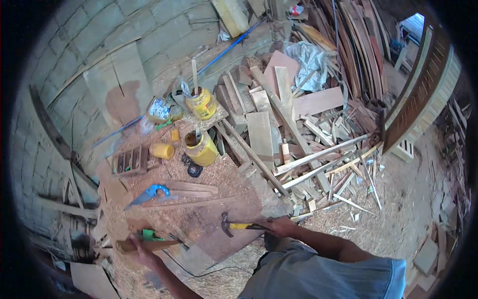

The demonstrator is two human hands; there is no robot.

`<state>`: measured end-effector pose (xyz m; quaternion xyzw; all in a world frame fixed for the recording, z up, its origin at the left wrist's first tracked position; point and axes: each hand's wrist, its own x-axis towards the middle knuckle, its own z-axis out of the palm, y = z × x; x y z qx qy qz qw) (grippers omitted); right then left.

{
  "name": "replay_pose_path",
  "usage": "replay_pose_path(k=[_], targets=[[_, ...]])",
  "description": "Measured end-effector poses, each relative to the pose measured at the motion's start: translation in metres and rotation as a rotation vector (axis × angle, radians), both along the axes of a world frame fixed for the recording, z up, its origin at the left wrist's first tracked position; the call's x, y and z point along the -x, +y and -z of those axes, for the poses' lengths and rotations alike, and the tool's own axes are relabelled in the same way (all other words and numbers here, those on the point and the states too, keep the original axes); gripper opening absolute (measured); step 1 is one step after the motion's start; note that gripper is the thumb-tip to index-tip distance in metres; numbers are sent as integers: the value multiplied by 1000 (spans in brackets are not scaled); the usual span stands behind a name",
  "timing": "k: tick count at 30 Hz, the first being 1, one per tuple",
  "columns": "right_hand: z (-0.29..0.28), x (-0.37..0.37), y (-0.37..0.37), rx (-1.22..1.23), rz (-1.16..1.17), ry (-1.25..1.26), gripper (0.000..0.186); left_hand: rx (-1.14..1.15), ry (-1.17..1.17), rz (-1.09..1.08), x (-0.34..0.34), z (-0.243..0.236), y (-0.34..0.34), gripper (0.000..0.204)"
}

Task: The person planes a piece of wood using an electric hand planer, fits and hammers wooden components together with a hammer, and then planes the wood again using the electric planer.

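My right hand (282, 226) is closed round the black grip of a claw hammer (241, 226). The hammer's dark head hangs to the left over the workbench (219, 249), and its shaft is partly yellow. At the lower left, my left hand (145, 253) grips a brown piece of wood (162, 245) near the bench's near edge. Just beyond that hand lies a green tool (148, 234), largely hidden by the wood. A handsaw (157, 190) with a blue handle rests farther up the bench, beside loose wooden strips (191, 189).
Yellow tubs (201, 149) and a slotted wooden box (130, 161) stand on the bench's far side among shavings. A heap of offcuts (298, 129) fills the floor beyond to the right. A black cord (199, 275) runs near my body. A block wall (94, 40) closes the left.
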<state>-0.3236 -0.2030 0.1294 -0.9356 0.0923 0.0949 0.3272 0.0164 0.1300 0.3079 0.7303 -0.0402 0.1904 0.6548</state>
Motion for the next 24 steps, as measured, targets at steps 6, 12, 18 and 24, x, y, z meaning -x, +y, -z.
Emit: replay_pose_path(k=[6, 12, 18, 24], targets=[[62, -65, -52, 144, 177, -220, 45, 71, 111, -259, 4, -11, -28, 64], [66, -137, -129, -170, 535, -310, 37, -73, 59, -345, -50, -16, -88, 65], [82, -231, -256, -221, 935, -384, 25, -172, 46, -358, -115, -13, -156, 65], [109, -357, -408, 66, 1020, -635, 28, -279, 46, -446, -164, 12, -204, 66]])
